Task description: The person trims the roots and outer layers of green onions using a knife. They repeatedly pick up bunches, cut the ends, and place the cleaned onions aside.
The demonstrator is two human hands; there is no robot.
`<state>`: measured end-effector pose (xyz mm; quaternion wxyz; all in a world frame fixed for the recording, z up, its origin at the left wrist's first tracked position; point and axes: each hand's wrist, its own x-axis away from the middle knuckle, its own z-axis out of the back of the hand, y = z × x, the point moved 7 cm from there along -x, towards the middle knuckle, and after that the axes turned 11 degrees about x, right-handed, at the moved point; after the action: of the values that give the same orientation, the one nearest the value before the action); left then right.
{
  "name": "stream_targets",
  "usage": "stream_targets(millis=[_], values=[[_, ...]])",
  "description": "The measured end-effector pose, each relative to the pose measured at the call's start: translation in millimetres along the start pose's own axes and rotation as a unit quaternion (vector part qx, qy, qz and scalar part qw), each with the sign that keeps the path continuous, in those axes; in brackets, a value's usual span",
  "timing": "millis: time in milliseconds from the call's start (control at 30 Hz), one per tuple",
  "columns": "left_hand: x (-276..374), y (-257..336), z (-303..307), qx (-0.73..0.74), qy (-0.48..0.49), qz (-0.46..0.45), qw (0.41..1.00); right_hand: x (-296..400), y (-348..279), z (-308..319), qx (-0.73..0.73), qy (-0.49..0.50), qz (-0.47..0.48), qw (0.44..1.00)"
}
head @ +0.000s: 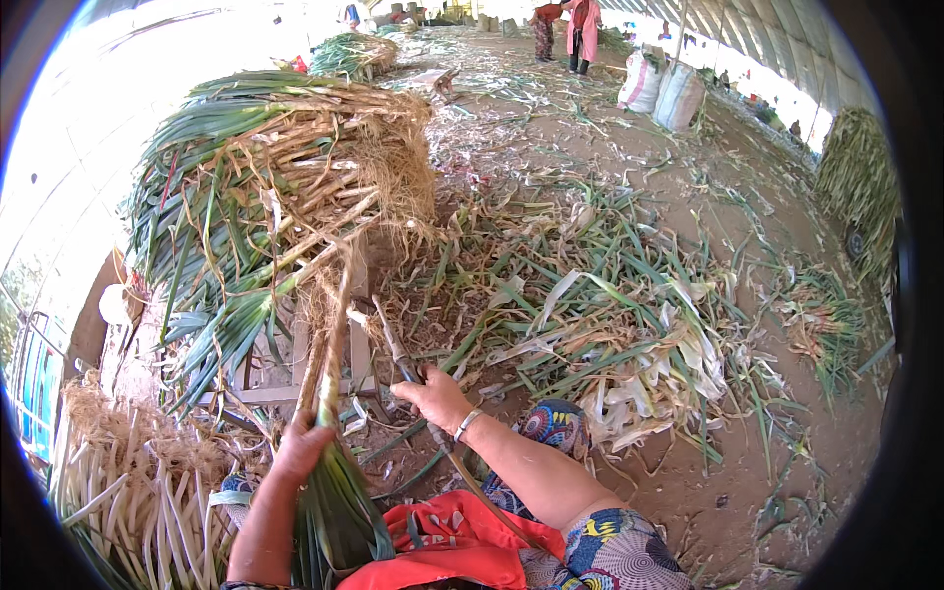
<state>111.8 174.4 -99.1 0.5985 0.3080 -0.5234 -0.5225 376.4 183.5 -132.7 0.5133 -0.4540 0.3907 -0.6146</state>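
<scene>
My left hand (301, 448) is closed around a few long leeks or large green onions (335, 361), their brown roots pointing away from me and green leaves hanging over my lap. In my right hand (435, 402) is a thin rod-like tool with a hose (483, 498) trailing back across the red apron (442, 546); its tip lies just right of the held stalks. Beyond my left hand, a tall heap of unpeeled stalks (317, 169) rests on a metal frame (359, 346). Pale, cleaned stalks (158, 516) stand at the lower left with their roots up.
Stripped leaves and husks (619, 324) cover the ground right of centre. Two people (582, 33) stand far off near white sacks (677, 96). Another leaf pile (859, 184) is at the right edge, with a small bunch (822, 321) below it.
</scene>
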Motion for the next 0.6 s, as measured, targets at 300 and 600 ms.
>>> stream_targets(millis=[300, 600], values=[[6, -105, -31, 0.160, 0.042, 0.116, 0.979, 5, 19, -6, 0.032, -0.016, -0.049, 0.998], [-12, -92, -2, 0.065, 0.053, 0.034, 0.996, 0, 35, -13, 0.078, -0.014, -0.037, 0.996]])
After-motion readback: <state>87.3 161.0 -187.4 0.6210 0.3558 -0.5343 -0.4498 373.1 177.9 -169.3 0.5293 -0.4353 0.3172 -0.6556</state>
